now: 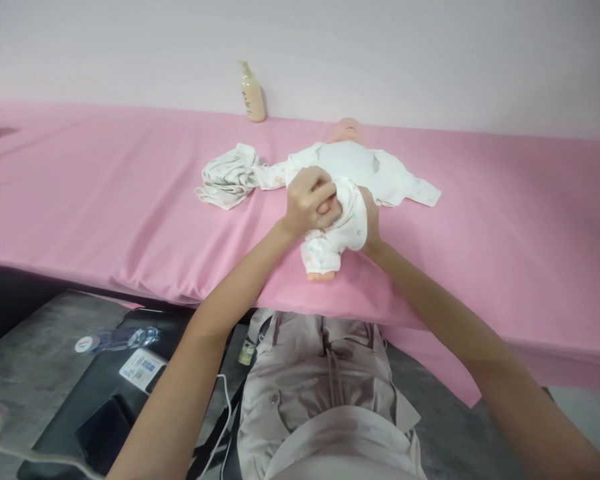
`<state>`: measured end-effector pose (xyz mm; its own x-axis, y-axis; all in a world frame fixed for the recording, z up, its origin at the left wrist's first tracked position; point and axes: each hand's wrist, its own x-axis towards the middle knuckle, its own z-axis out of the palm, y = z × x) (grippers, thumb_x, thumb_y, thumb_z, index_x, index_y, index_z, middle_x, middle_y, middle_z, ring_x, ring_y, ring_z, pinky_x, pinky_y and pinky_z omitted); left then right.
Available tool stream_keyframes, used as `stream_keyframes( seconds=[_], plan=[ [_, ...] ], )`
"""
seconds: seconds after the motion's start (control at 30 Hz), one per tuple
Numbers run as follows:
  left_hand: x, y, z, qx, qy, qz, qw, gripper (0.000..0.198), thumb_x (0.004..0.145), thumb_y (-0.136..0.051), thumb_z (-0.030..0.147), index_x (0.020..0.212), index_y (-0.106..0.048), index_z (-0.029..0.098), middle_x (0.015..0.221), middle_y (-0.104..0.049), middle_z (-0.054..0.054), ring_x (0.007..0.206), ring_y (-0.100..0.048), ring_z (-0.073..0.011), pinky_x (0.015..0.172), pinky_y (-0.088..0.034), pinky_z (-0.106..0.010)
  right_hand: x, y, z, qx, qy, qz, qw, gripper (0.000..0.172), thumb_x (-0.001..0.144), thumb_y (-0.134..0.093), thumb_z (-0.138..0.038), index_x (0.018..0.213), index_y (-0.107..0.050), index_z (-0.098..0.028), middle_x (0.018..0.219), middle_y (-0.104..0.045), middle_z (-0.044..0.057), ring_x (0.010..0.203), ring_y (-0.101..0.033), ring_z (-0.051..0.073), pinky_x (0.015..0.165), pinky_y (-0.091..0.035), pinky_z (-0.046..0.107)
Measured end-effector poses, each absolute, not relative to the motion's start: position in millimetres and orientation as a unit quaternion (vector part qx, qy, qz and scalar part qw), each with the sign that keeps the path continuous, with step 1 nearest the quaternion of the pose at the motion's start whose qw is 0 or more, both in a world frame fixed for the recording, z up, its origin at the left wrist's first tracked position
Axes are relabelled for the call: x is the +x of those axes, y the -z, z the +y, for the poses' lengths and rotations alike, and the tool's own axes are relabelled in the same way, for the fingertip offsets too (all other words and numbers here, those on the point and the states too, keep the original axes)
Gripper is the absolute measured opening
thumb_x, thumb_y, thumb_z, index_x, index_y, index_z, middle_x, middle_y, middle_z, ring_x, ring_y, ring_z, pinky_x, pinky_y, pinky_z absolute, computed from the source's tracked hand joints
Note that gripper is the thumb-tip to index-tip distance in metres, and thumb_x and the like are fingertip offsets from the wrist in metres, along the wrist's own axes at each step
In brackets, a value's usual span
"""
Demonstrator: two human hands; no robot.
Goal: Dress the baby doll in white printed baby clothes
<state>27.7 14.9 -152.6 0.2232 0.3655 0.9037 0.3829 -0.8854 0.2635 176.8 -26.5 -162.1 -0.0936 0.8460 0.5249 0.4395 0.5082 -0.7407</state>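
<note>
A baby doll [349, 130] lies on its back on the pink cloth, head toward the wall, in a white long-sleeved top [355, 160]. White printed baby pants [349, 223] are around its lower legs, and one foot [321, 276] shows out of a leg opening near the table's front. My left hand [311, 200] is closed around the doll's other leg, of which only a small pink part shows between the fingers. My right hand [373, 217] is closed on the right side of the pants, its fingers mostly hidden behind the fabric.
A crumpled white printed cloth [229, 177] lies left of the doll. By the wall stands a cream pump bottle [253, 97]. Below the table's front edge, a black seat [75, 407] holds a clear plastic bottle [117, 340], a white labelled item [143, 370] and a dark flat object [105, 430].
</note>
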Motion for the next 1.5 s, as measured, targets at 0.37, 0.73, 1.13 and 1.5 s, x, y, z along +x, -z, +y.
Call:
stream_keyframes(
  seconds=[0.37, 0.73, 1.13, 1.5],
  plan=[
    [32, 154, 8, -0.771, 0.593, -0.224, -0.06, 0.035, 0.061, -0.071, 0.045, 0.076, -0.049, 0.022, 0.074, -0.052, -0.002, 0.072, -0.052, -0.0173, 0.073, -0.043, -0.035, 199, 135, -33, -0.379, -0.446, -0.62, 0.522, 0.024, 0.076, -0.036, -0.037, 0.069, -0.049, -0.019, 0.066, -0.055, 0.007, 0.066, -0.058, 0.023, 0.062, -0.051, 0.039],
    [47, 164, -1, -0.69, 0.623, -0.302, -0.211, 0.068, 0.055, -0.077, 0.052, 0.102, -0.035, 0.024, 0.084, -0.052, 0.002, 0.078, -0.056, -0.0149, 0.08, -0.043, -0.033, 216, 135, -27, -0.372, -0.419, -0.684, 0.468, 0.044, 0.091, -0.031, -0.057, 0.081, -0.052, -0.019, 0.078, -0.06, 0.008, 0.086, -0.06, 0.025, 0.074, -0.053, 0.043],
    [56, 173, 9, -0.717, 0.638, -0.215, -0.178, 0.07, 0.061, -0.073, 0.062, 0.107, -0.034, 0.026, 0.106, -0.051, -0.005, 0.103, -0.054, -0.0203, 0.092, -0.04, -0.038, 231, 165, -7, -0.362, -0.433, -0.647, 0.513, 0.042, 0.086, -0.039, -0.065, 0.084, -0.035, -0.024, 0.085, -0.051, 0.005, 0.08, -0.054, 0.021, 0.069, -0.051, 0.04],
    [54, 166, 3, -0.803, 0.563, -0.148, -0.13, 0.077, 0.067, -0.066, 0.066, 0.124, -0.042, 0.02, 0.113, -0.055, -0.01, 0.105, -0.056, -0.0233, 0.089, -0.045, -0.038, 230, 161, -8, -0.343, -0.521, -0.537, 0.568, 0.043, 0.068, -0.069, -0.046, 0.084, -0.036, -0.025, 0.077, -0.051, -0.001, 0.071, -0.054, 0.017, 0.062, -0.048, 0.03]
  ],
)
